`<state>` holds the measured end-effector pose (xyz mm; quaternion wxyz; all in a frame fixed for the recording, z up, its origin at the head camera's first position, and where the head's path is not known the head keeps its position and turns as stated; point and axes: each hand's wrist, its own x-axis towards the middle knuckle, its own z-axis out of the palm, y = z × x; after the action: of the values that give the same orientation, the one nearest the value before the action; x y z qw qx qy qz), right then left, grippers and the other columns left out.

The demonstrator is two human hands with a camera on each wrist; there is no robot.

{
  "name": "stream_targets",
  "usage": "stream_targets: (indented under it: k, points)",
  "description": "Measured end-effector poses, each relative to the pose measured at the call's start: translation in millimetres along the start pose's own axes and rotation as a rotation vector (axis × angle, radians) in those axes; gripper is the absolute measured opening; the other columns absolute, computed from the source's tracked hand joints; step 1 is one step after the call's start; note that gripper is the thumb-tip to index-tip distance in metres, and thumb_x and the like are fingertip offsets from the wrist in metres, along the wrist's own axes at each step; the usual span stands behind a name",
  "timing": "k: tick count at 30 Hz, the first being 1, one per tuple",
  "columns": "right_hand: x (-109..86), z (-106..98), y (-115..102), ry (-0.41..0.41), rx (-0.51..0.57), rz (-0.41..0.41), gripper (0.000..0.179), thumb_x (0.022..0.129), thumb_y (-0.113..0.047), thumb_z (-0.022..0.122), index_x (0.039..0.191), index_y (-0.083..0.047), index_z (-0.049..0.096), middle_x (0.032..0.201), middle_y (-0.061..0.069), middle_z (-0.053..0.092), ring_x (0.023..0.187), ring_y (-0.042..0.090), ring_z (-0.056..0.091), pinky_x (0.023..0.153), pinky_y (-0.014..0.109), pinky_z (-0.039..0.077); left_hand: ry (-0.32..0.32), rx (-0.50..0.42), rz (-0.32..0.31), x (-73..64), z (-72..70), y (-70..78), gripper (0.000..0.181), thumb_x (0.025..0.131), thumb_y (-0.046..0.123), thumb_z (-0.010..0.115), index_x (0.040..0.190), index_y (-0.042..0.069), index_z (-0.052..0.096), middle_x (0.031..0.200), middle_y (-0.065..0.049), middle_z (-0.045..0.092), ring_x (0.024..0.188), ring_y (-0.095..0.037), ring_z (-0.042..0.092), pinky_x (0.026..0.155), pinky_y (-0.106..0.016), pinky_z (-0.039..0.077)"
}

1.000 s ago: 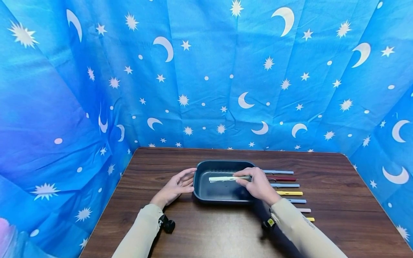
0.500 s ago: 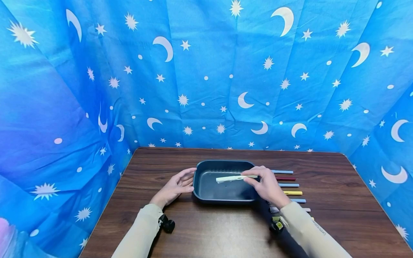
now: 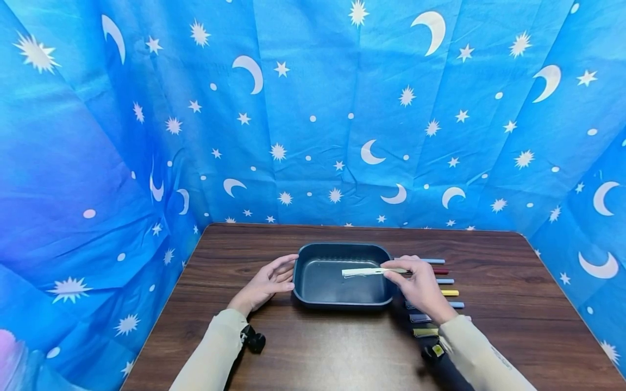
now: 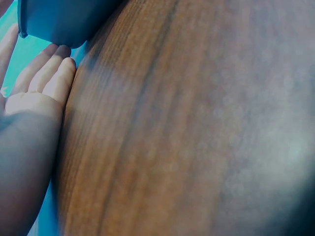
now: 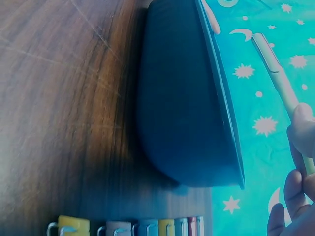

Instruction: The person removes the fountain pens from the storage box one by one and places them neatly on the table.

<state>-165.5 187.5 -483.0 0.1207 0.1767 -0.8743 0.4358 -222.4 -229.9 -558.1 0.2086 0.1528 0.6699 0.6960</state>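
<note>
My right hand (image 3: 418, 279) pinches a pale, whitish clip pen (image 3: 362, 272) between thumb and fingers. The pen's clip end points left, over the right half of a dark rectangular tray (image 3: 342, 303). In the right wrist view the pen (image 5: 281, 83) slants up beyond the tray's rim, and the tray's outer wall (image 5: 179, 98) fills the middle. At the tray's left end rests my left hand (image 3: 266, 282), thumb near the rim and fingers extended along the side. The left wrist view shows its straight fingers (image 4: 59, 81) right at the tray wall (image 4: 69, 19).
A column of pens lies right of the tray, partly hidden by my right hand and sleeve: light blue (image 3: 433, 261), dark red (image 3: 442, 271), yellow (image 3: 450, 292), several others. The wooden table (image 3: 337, 353) meets a blue star-and-moon cloth (image 3: 313, 163) behind.
My right hand has moved right with the pen, from over the tray's middle toward its right end. The left hand and the tray stay in place.
</note>
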Motion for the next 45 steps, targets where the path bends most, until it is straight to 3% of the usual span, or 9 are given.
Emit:
stream_targets:
  k: [5,12,20,24,27,31,34,38,45]
  points:
    - [-4.5,-8,5,0.041,-0.009,0.007,0.016,0.096,-0.013,0.078,0.111,-0.012,0.083,0.103,-0.005,0.077,0.087,0.014,0.058,0.070,0.030,0.047,-0.011,0.016,0.017,2.1,-1.0,-0.3,0.075,0.097,0.011,0.076,0.162,0.017,0.039,0.168,-0.014,0.036,0.154,-0.031,0.037,0.118,-0.032,0.043]
    - [-15.2,-20,12,0.093,-0.033,0.022,0.015,0.095,-0.013,0.079,0.109,-0.015,0.084,0.105,-0.003,0.078,0.100,0.015,0.066,0.072,0.030,0.051,-0.008,0.014,0.020,3.0,0.1,1.0,0.074,0.098,0.009,0.075,0.162,0.018,0.040,0.168,-0.012,0.037,0.154,-0.031,0.037,0.121,-0.038,0.039]
    - [-40.2,-36,24,0.143,-0.055,0.046,0.016,0.092,-0.009,0.082,0.107,-0.013,0.084,0.095,-0.003,0.078,0.084,0.006,0.057,0.064,0.024,0.042,-0.006,0.005,0.003,0.9,-0.4,-0.9,0.075,0.097,0.009,0.076,0.162,0.018,0.040,0.168,-0.012,0.037,0.155,-0.031,0.037,0.119,-0.034,0.041]
    - [-55.2,-44,30,0.153,-0.083,0.087,0.015,0.091,-0.010,0.082,0.105,-0.015,0.084,0.096,-0.001,0.079,0.098,0.015,0.067,0.078,0.030,0.056,0.003,0.003,0.000,0.5,-1.9,-2.5,0.073,0.097,0.009,0.076,0.160,0.020,0.042,0.166,-0.010,0.040,0.154,-0.029,0.039,0.118,-0.032,0.043]
    - [-66.7,-49,35,0.172,-0.106,0.098,0.014,0.090,-0.009,0.084,0.103,-0.015,0.084,0.097,0.000,0.081,0.112,0.007,0.067,0.091,0.022,0.055,0.007,0.005,-0.002,0.1,-2.3,-2.7,0.072,0.097,0.009,0.076,0.160,0.020,0.043,0.166,-0.010,0.040,0.153,-0.029,0.039,0.117,-0.031,0.043]
    - [-81.4,-55,41,0.204,-0.077,0.085,0.016,0.086,-0.003,0.085,0.100,-0.012,0.084,0.093,-0.001,0.080,0.098,-0.011,0.060,0.075,0.009,0.048,0.011,0.008,-0.006,0.0,-1.9,-2.5,0.072,0.097,0.008,0.076,0.160,0.020,0.043,0.165,-0.010,0.041,0.153,-0.029,0.040,0.117,-0.032,0.044]
    - [-93.5,-60,45,0.221,-0.053,0.082,0.017,0.085,0.001,0.085,0.098,-0.010,0.084,0.092,-0.006,0.078,0.089,-0.010,0.061,0.068,0.011,0.048,0.009,0.011,-0.005,0.3,-1.7,-3.0,0.072,0.097,0.008,0.076,0.160,0.021,0.043,0.166,-0.010,0.040,0.153,-0.029,0.039,0.117,-0.032,0.043]
    - [-110.8,-65,51,0.240,-0.046,0.075,0.021,0.081,0.007,0.085,0.096,-0.008,0.083,0.090,-0.012,0.076,0.089,-0.011,0.063,0.071,0.008,0.048,0.006,0.012,-0.007,0.1,-1.1,-3.0,0.072,0.097,0.008,0.076,0.160,0.021,0.043,0.166,-0.009,0.040,0.153,-0.028,0.039,0.118,-0.033,0.042]
    - [-132.2,-71,58,0.231,-0.061,0.077,0.024,0.080,0.008,0.084,0.096,-0.010,0.084,0.086,-0.008,0.077,0.084,-0.008,0.063,0.068,0.009,0.046,0.006,0.023,0.005,0.3,-0.9,-2.5,0.071,0.099,0.007,0.074,0.160,0.021,0.042,0.167,-0.010,0.040,0.154,-0.029,0.039,0.120,-0.035,0.040]
